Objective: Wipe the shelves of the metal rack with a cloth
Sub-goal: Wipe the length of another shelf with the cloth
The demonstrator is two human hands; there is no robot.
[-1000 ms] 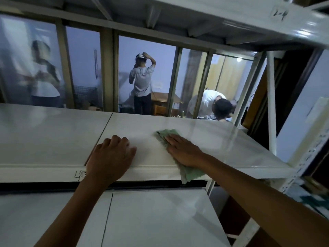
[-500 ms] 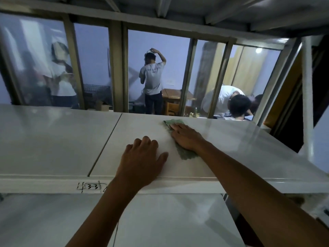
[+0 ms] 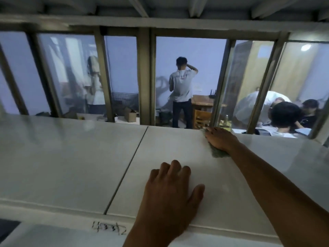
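Wiping | cloth (image 3: 218, 153) pushed from middle to rear edge of shelf (image 3: 71, 157) under flat right hand (image 3: 219, 139) | left hand (image 3: 170, 193) laid flat at shelf front | stroke judged finished

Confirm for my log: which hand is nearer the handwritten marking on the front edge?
Left: the left hand rests beside the marking; the right hand presses the cloth far back.

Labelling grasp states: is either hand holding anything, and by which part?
Nothing is gripped. The right hand presses flat on top of the green cloth near the far edge of the shelf; the left hand rests on bare shelf.
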